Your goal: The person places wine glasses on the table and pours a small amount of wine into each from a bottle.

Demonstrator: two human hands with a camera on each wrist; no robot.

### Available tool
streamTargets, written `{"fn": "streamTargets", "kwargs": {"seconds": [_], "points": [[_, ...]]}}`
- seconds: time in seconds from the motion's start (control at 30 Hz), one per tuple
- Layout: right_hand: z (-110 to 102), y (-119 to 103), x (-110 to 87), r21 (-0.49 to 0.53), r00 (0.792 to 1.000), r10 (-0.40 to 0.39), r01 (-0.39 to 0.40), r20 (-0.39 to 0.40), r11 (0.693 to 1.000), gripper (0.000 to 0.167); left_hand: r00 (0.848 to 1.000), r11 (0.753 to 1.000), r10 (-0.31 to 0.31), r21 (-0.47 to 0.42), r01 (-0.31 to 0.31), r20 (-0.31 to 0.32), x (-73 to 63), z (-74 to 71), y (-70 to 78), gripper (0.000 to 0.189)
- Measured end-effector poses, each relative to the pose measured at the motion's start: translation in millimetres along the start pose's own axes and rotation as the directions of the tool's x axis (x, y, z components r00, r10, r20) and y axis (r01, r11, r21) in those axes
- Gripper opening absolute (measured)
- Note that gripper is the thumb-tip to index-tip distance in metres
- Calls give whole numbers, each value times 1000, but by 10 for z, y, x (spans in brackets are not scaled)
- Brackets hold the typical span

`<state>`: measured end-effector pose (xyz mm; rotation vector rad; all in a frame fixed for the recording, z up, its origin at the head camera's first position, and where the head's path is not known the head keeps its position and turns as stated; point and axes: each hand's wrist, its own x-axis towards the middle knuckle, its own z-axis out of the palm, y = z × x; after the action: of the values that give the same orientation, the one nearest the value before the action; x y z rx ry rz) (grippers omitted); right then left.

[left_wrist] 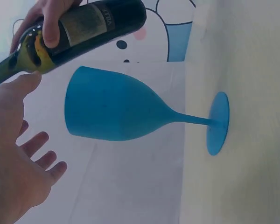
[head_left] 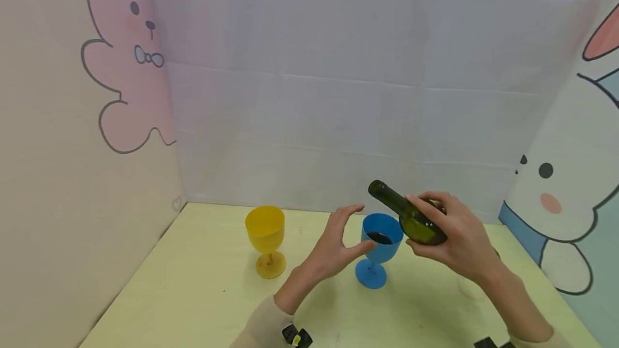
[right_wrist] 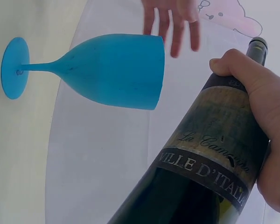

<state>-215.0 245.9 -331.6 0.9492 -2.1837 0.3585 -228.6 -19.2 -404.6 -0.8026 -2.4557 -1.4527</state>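
In the head view my right hand (head_left: 459, 238) grips a green wine bottle (head_left: 419, 223), its neck tilted up and to the left, above and beside a blue goblet (head_left: 387, 254). The right wrist view shows the bottle's label (right_wrist: 214, 126) with printed lettering. Dark liquid (head_left: 379, 238) lies inside the blue goblet, which stands upright on the table. My left hand (head_left: 333, 248) is on the goblet's left, fingers spread and bent loosely, holding nothing; its thumb overlaps the bowl in the head view. In the left wrist view the left palm (left_wrist: 14, 163) faces up near the goblet's rim.
A yellow goblet (head_left: 266, 238) stands upright to the left on the pale yellow table (head_left: 193, 294). Behind it rises a white cloth wall (head_left: 300, 122). Side panels carry a pink cartoon figure (head_left: 135, 79) and a white rabbit figure (head_left: 566, 219).
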Motion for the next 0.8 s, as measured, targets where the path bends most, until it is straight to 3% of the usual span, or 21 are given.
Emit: {"fn": "streamTargets", "kwargs": {"seconds": [0.17,0.3,0.63,0.8], "points": [[2,-20,56,-12,999,-40,40,-15,999,72,994,994,108,18,-107,-36,-57,-175,212,63],[9,-44,85,-17,999,-47,46,-17,999,71,981,984,178,42,-175,-73,-107,-339,298,56],[47,-75,138,-31,996,-82,81,-31,996,67,951,954,278,153,-258,-132,-290,-759,349,54],[75,-60,141,-34,995,-97,95,-40,995,66,951,949,283,178,-260,-123,-352,-908,309,54]]}}
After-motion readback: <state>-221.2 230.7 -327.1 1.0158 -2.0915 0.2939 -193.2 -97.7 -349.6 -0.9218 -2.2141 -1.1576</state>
